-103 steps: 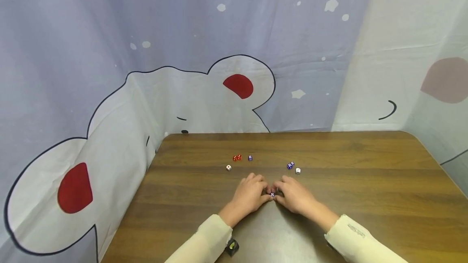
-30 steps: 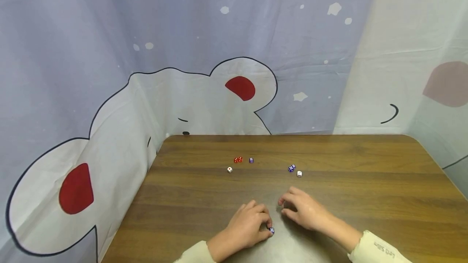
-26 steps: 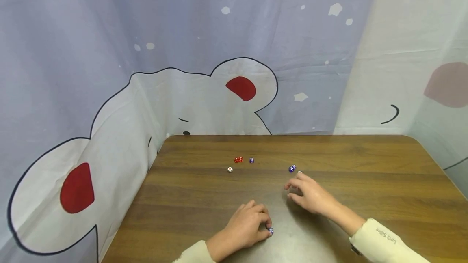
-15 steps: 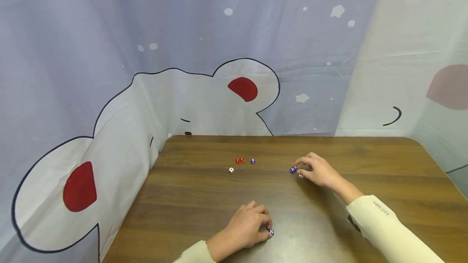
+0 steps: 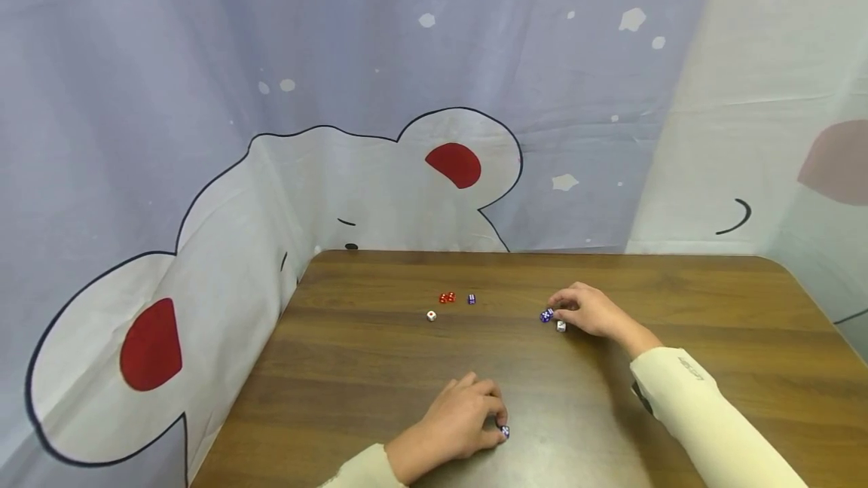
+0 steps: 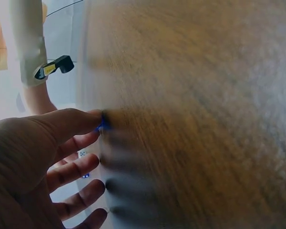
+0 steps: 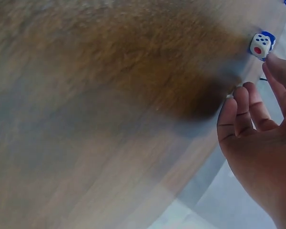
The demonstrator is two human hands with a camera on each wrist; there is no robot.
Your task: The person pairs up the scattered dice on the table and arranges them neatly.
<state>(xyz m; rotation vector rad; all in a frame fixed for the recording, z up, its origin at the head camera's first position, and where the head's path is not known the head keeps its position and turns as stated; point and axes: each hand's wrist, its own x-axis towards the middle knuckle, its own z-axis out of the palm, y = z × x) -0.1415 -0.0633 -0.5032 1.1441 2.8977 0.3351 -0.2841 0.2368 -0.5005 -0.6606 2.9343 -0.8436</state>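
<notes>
My left hand (image 5: 468, 416) pinches a blue die (image 5: 505, 431) with white pips between thumb and index finger, low over the table front. In the left wrist view that blue die (image 6: 103, 124) shows at the thumb tip, its other fingers spread loosely. Farther back, my right hand (image 5: 590, 311) has thumb and index finger on the rear one of two blue dice (image 5: 545, 315) that sit together. A white die (image 5: 560, 327) lies just under its thumb. In the right wrist view this white die (image 7: 260, 46) partly hides the blue behind it.
Two red dice (image 5: 447, 297) lie side by side at the back left of the wooden table (image 5: 380, 367). A single blue die (image 5: 472, 299) is to their right, and another white die (image 5: 431, 316) in front of them. A printed curtain (image 5: 325, 59) hangs behind the table.
Both hands were together at one blue die; the left has since drawn it toward the front edge. The right hand left it and reached back right to the two blue dice.
</notes>
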